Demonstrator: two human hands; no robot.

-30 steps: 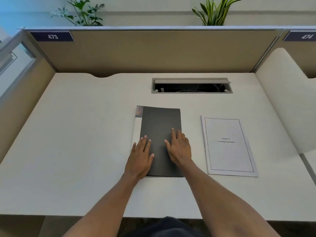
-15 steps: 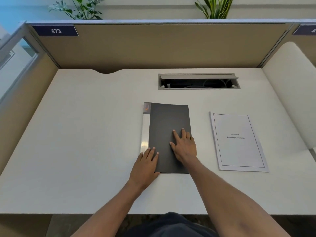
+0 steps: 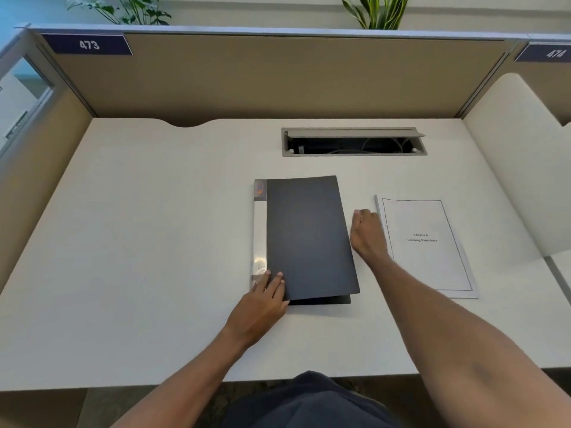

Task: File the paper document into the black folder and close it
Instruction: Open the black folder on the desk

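Note:
The black folder [image 3: 306, 239] with a clear spine strip lies in the middle of the white desk [image 3: 154, 242]. Its front cover is raised a little at the right edge and sits skewed over the back cover. My left hand [image 3: 262, 304] lies flat on the folder's near left corner, by the spine. My right hand [image 3: 367, 236] is at the cover's right edge, fingers curled on it. The paper document [image 3: 426, 251], a white printed title page, lies flat on the desk just right of that hand.
An open cable hatch [image 3: 353, 142] is set into the desk behind the folder. Tan partition walls [image 3: 278, 78] close the back and left. A white rounded divider [image 3: 519, 180] stands at the right. Plants sit above the back partition.
My right hand has slid off the top of the folder to its right edge, and the cover has lifted slightly. My left hand has moved down to the near left corner.

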